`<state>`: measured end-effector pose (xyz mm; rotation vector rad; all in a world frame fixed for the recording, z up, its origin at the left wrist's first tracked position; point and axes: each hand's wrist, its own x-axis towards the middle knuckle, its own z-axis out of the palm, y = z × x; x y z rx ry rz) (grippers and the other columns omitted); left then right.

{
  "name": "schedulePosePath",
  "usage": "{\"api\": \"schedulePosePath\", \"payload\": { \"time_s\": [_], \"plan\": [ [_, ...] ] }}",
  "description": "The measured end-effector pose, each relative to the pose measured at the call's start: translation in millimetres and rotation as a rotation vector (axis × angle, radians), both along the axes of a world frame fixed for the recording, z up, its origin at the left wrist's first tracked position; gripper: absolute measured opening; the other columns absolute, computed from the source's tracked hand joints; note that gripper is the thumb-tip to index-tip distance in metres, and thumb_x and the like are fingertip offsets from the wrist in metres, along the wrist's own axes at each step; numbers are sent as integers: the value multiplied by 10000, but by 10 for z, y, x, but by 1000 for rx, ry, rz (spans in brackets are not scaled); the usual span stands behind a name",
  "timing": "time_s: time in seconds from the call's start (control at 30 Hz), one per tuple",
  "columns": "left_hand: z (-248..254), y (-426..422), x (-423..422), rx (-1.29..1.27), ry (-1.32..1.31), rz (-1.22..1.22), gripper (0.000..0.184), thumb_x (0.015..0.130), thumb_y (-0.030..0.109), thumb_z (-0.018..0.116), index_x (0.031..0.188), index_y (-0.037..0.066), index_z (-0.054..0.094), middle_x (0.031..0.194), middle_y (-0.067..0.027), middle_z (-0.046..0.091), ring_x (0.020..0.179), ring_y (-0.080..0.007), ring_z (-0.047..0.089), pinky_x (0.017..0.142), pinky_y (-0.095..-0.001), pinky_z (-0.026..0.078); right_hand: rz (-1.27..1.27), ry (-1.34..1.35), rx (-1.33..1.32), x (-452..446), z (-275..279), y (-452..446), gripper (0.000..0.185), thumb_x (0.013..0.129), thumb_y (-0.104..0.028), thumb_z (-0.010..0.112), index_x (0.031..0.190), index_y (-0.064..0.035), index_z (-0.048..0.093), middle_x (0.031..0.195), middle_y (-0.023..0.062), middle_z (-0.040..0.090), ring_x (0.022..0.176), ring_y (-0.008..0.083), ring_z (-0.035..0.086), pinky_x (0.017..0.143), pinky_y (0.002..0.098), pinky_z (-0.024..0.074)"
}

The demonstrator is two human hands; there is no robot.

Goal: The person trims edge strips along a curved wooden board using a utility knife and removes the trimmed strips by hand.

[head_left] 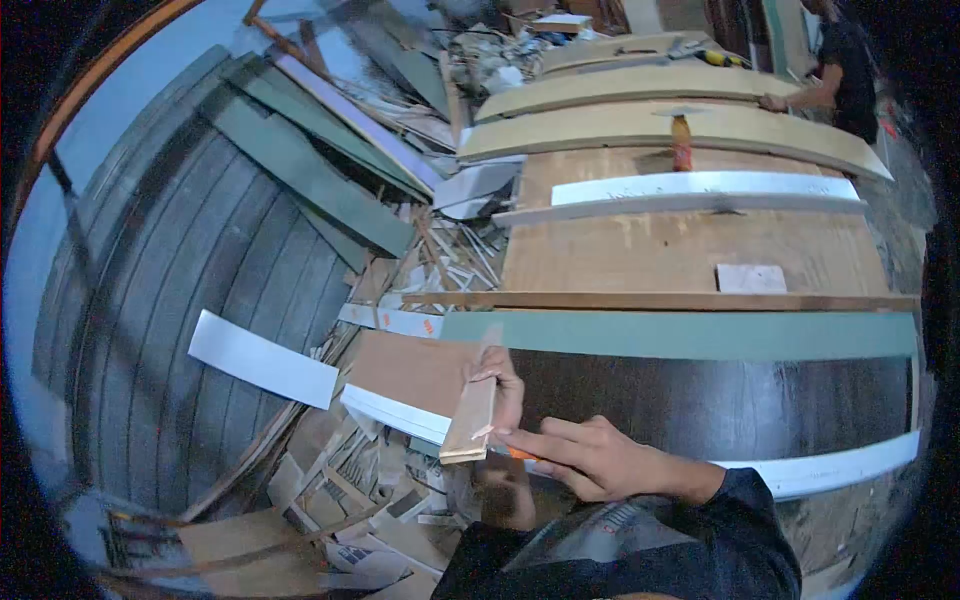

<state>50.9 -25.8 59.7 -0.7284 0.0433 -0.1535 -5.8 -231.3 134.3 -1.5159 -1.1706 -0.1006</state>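
My left hand (508, 392) is wrapped round a short wooden strip (468, 420), which it holds tilted over the edge of the workbench. A pale sliver lies on the strip near its lower end. Close beside that end, my right hand (590, 458) grips a small orange tool (520, 453), mostly hidden by the fingers; it looks like a cutter, but its blade does not show. Under the left hand are a brown board (410, 365) and a white-edged strip (395, 412). A dark wood-grain panel (700, 400) with a green border (680, 335) lies to the right.
A long wooden batten (660, 300) and a white strip (700, 188) lie across the bench. A bottle (682, 143) stands behind them. Another person (848, 75) touches a curved cream panel (640, 88). Scrap heaps (375, 500) and leaning green boards (310, 170) are on the left.
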Motion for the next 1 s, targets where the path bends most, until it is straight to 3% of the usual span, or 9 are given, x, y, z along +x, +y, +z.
{"api": "schedulePosePath", "payload": {
  "time_s": [0.07,0.17,0.3,0.4,1.0],
  "plan": [
    [61,-19,65,38,25,-46,89,896,47,515,903,19,430,765,-33,393,654,-143,470,628,-311,556,-27,-71,-27,25,100,36,570,961,-177,563,1504,-146,391,843,97,531,618,273,611,505,362,531],
    [197,-145,109,-19,56,-124,133,852,10,543,907,33,424,782,-52,406,664,-158,470,591,-332,587,-82,-165,-66,41,165,112,574,962,-220,579,1503,-165,395,840,89,520,610,256,611,498,357,530],
    [305,-262,138,-17,81,-175,139,919,66,542,957,22,416,811,-53,403,650,-144,465,564,-308,607,-106,-252,-125,46,184,206,610,938,-229,606,1508,-199,391,843,92,510,589,246,603,484,356,532],
    [328,-316,106,-28,89,-190,169,943,109,559,956,21,415,801,-52,401,649,-147,479,555,-309,603,-129,-234,-83,24,220,262,592,894,-165,654,1459,-184,475,768,65,509,586,221,610,487,344,505],
    [227,-399,54,-30,84,-262,191,935,69,564,941,45,375,786,-53,398,635,-170,527,568,-325,624,-105,-253,-93,18,198,281,596,916,-194,639,1482,-198,450,770,47,516,584,214,571,466,346,494]
  ]
}}
